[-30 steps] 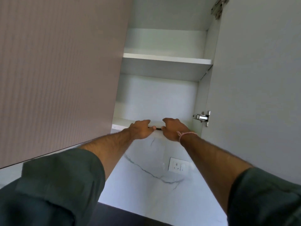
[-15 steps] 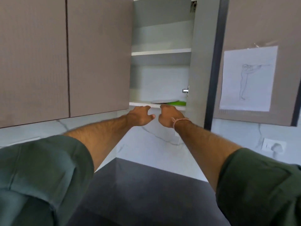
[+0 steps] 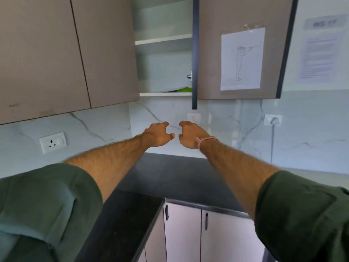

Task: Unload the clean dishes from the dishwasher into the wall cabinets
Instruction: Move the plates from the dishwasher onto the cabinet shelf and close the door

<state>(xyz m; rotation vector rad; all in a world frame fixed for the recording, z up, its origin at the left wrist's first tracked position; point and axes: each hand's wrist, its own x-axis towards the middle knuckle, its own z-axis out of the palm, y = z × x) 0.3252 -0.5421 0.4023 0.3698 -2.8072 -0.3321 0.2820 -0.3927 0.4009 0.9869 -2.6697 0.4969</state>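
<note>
Left hand (image 3: 157, 134), right hand (image 3: 189, 136), empty, loosely curled, below open wall cabinet (image 3: 162, 72)

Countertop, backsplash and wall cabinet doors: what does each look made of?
Countertop: dark polished stone, possibly granite; it is black and faintly mirrors the light. Backsplash: white marble or a marble-look slab, glossy, with grey veins running across it. Cabinet doors: probably laminated board, matte taupe with a faint fine grain and no glare.

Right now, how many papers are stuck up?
3: a drawing on the cabinet door, a printed sheet on the wall right of it, a small label above that sheet. Others may be hidden.
</note>
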